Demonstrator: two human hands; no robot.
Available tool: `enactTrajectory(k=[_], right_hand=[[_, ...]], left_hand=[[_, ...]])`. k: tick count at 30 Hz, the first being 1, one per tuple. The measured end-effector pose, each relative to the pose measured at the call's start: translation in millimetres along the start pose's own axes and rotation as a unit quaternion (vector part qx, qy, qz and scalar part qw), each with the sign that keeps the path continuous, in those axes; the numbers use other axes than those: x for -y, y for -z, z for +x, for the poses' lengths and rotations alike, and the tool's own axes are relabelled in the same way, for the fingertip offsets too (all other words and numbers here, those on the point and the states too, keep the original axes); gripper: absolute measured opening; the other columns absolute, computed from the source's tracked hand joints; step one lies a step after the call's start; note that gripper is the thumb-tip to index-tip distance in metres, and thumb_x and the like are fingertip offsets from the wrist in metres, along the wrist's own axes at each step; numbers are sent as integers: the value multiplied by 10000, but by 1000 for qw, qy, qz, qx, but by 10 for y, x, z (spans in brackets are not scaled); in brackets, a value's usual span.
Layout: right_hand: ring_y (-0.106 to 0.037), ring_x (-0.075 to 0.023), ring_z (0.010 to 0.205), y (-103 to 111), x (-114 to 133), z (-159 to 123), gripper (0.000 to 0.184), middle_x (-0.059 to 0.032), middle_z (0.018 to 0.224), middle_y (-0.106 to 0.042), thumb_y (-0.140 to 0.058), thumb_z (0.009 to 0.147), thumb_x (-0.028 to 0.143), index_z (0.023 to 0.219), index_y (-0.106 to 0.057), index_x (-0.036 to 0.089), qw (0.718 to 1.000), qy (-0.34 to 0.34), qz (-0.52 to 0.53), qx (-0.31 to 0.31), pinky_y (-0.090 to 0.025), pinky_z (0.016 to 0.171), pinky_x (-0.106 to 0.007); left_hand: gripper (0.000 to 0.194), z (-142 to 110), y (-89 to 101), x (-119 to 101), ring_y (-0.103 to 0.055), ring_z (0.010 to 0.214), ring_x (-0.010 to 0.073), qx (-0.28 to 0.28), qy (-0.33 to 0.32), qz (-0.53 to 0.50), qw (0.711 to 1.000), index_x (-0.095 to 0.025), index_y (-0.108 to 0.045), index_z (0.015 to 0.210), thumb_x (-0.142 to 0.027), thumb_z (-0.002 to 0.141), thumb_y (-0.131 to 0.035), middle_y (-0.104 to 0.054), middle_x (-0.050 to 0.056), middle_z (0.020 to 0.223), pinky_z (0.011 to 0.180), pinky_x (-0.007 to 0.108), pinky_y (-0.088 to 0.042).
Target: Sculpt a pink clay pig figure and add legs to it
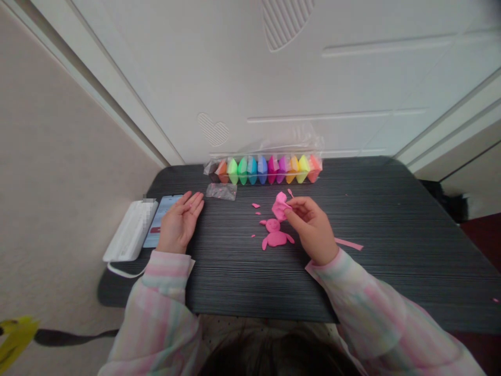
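Observation:
My left hand [178,224] lies palm up at the left of the table, its fingers stretched out. A tiny pink speck, perhaps clay, shows at its fingers. Thumb and fingertips of my right hand [313,224] are pinched on a lump of pink modelling clay [279,206], uneven in shape. Just below that lump, a flat pink clay figure [276,239] rests on the table, with a round head, an oval body, two arms and one ear-like piece on the left of the head. Small pink clay bits [255,206] are scattered beside it.
A clear bag holds a row of several coloured clay packs [262,171] at the back. In front lies a crumpled clear wrapper [221,191]. Left are a phone [156,224] and a white device with a cord [129,232]. A pink strip [349,244] lies right.

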State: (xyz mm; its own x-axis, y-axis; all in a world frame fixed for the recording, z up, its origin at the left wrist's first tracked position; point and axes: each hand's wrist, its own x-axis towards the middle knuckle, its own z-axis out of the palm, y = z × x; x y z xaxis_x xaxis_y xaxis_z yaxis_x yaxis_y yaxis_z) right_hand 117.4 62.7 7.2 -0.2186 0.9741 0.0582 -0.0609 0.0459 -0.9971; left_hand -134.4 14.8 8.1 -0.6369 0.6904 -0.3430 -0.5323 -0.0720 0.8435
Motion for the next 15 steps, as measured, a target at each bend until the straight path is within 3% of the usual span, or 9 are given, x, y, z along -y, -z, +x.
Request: enactTrajectory(k=[8,15], right_hand=[[-564,-104,669,-11,-6,-5,130,16,735,-596,-610,711,262,797,-541,194,1000,-2,-4,-1,-458,646,-262],[-568,-107,674,5,5,1,128,14,730,-594,-608,712,262,796,-543,191,1000,1,-8,-2,-459,654,-270]], left_hand=[[217,36,-7,46,-636,821,93,-5,-75,17,997,-149,-511,834,12,688,-523,-642,34,793,931,272,-436],[224,56,17,67,-650,733,110,-11,-105,30,994,-165,-485,797,3,662,-544,-584,-44,608,882,332,-472]])
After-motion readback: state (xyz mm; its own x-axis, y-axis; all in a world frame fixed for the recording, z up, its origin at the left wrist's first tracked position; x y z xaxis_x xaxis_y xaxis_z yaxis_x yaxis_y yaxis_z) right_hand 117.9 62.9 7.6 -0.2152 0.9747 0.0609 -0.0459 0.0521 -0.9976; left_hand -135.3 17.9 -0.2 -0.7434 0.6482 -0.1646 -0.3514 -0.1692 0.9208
